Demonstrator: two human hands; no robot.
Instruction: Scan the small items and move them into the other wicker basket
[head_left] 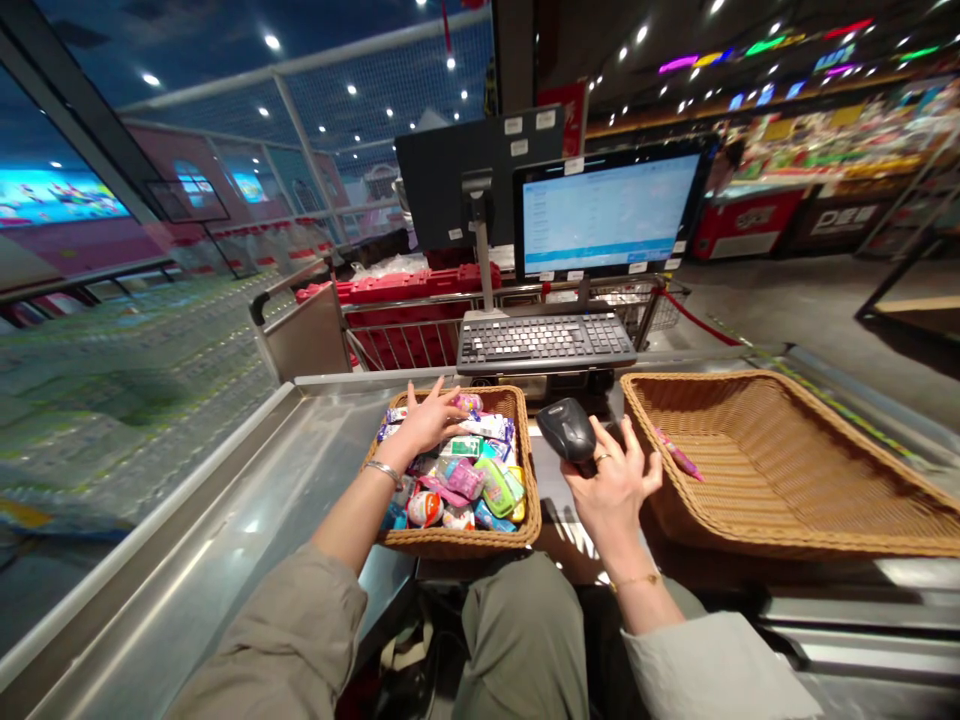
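Note:
My left hand [431, 418] reaches over the far side of a small wicker basket [532, 500], its fingers spread over the packets inside. In that basket lie many small packaged sweets, among them a red-and-white egg [425, 509], a green pack [496, 487] and a pink-purple pack [463, 479]. My right hand [609, 478] is at a black barcode scanner [566, 430], thumb and index finger against it and the other fingers loosely apart. The scanner's head points up and left, beside the basket; its handle is mostly hidden.
On the right stands a larger wicker basket [787, 470] with one pink wrapped item [679, 455] at its left side. A keyboard [546, 340] and lit monitor [609, 215] are ahead. The metal counter [247, 500] runs along the left, and a cart [409, 330] stands behind.

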